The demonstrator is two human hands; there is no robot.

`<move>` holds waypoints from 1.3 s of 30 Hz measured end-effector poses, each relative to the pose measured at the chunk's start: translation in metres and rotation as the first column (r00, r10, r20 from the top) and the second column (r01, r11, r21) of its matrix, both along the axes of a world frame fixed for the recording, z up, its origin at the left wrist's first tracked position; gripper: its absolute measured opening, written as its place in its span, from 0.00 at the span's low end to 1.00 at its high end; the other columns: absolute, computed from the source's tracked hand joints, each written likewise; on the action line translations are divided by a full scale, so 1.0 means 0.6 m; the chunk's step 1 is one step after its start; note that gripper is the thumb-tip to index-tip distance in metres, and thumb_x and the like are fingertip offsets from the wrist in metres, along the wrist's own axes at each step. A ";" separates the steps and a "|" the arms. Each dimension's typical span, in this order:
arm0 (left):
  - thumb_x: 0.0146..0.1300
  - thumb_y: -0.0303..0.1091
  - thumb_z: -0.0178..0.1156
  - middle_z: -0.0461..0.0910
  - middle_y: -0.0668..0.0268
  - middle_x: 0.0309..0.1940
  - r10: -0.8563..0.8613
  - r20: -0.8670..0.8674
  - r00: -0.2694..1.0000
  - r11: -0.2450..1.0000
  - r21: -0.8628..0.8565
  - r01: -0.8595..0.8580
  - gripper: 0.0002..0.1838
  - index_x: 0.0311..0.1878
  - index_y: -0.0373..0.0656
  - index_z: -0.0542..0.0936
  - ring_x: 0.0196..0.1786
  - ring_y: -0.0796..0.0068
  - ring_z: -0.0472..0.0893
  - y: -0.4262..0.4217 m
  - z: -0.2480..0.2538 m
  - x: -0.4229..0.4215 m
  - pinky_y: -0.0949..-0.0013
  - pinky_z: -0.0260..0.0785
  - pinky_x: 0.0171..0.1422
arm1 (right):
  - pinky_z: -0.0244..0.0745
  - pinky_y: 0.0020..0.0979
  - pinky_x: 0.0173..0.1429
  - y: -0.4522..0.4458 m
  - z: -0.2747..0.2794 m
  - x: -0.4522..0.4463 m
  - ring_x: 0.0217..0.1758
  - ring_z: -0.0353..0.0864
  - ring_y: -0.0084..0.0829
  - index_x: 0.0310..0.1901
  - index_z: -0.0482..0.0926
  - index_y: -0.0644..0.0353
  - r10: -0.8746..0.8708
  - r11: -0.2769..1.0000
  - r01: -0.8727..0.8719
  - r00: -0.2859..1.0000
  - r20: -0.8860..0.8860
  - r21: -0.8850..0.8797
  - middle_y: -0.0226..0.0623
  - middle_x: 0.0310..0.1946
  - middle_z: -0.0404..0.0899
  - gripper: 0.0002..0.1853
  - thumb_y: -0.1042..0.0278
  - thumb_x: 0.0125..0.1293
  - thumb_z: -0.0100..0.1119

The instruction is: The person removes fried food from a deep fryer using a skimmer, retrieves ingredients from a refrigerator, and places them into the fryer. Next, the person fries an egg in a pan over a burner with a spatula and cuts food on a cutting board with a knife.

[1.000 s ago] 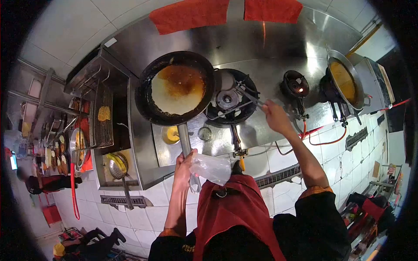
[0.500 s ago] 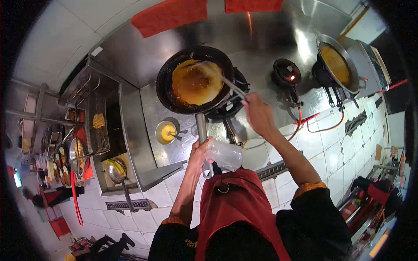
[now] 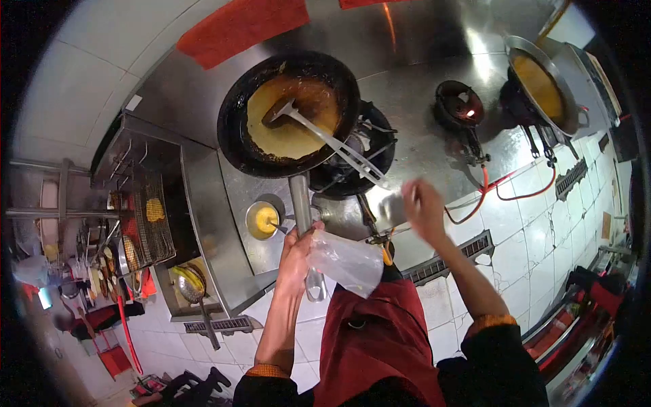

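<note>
My left hand (image 3: 296, 254) is closed round the metal handle (image 3: 300, 198) of a black wok (image 3: 234, 122), and a clear plastic bag (image 3: 349, 261) is held in the same grip. A thin layer of yellow-brown food (image 3: 298, 142) covers the wok's bottom. A long-handled ladle (image 3: 336, 144) lies in the wok, its handle sticking out over the right rim. My right hand (image 3: 425, 207) is apart from the ladle's end, just to its right; its fingers are smeared by motion. The wok is tilted and partly off the burner (image 3: 369, 146).
A small bowl (image 3: 264, 220) of yellow liquid stands left of the wok handle. On the right are a lit burner (image 3: 460, 105) and a large pan (image 3: 542, 88) of yellow-brown liquid, with red hoses below. Fryer baskets (image 3: 156, 217) and a skimmer (image 3: 191, 285) are at left.
My right hand has let go of the ladle and moved right and down; the ladle now rests in the wok. The wok has shifted left, off the burner. My left hand keeps its grip.
</note>
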State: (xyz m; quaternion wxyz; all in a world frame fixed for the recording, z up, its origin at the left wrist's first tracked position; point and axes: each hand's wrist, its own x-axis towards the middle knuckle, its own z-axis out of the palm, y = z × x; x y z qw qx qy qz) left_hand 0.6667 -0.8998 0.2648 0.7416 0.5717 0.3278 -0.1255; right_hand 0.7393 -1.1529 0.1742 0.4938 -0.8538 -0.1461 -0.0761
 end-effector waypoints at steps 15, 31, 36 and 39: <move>0.62 0.36 0.62 0.66 0.81 0.19 -0.038 0.044 0.998 0.993 -0.108 0.042 0.09 0.29 0.49 0.73 0.20 0.91 0.64 0.017 0.019 -0.005 0.79 0.54 0.23 | 0.68 0.36 0.51 0.113 -0.244 -0.185 0.51 0.70 0.36 0.39 0.79 0.54 0.503 0.521 -0.358 0.862 -0.060 -0.775 0.36 0.47 0.73 0.10 0.65 0.56 0.54; 0.61 0.36 0.64 0.66 0.81 0.20 -0.010 0.007 1.000 0.995 -0.097 0.010 0.08 0.30 0.48 0.74 0.22 0.91 0.64 0.025 0.017 -0.013 0.79 0.55 0.26 | 0.64 0.43 0.57 0.118 -0.224 -0.171 0.54 0.69 0.39 0.45 0.78 0.60 0.464 0.574 -0.254 0.884 0.053 -0.779 0.41 0.47 0.74 0.15 0.65 0.57 0.53; 0.61 0.35 0.63 0.68 0.80 0.22 -0.038 0.037 0.999 0.996 -0.073 0.041 0.09 0.30 0.44 0.74 0.25 0.91 0.65 0.033 0.029 -0.011 0.80 0.56 0.29 | 0.64 0.48 0.55 0.092 -0.179 -0.174 0.52 0.67 0.47 0.49 0.73 0.63 0.201 0.811 -0.220 0.975 -0.095 -0.543 0.45 0.47 0.69 0.17 0.69 0.58 0.54; 0.63 0.34 0.62 0.67 0.80 0.21 -0.032 0.075 0.997 0.995 -0.091 0.039 0.09 0.29 0.44 0.73 0.25 0.91 0.64 0.033 0.031 -0.011 0.80 0.56 0.29 | 0.62 0.50 0.56 0.083 -0.169 -0.165 0.51 0.67 0.52 0.51 0.70 0.63 -0.209 0.877 0.118 0.966 -0.151 -0.465 0.47 0.47 0.68 0.18 0.71 0.58 0.54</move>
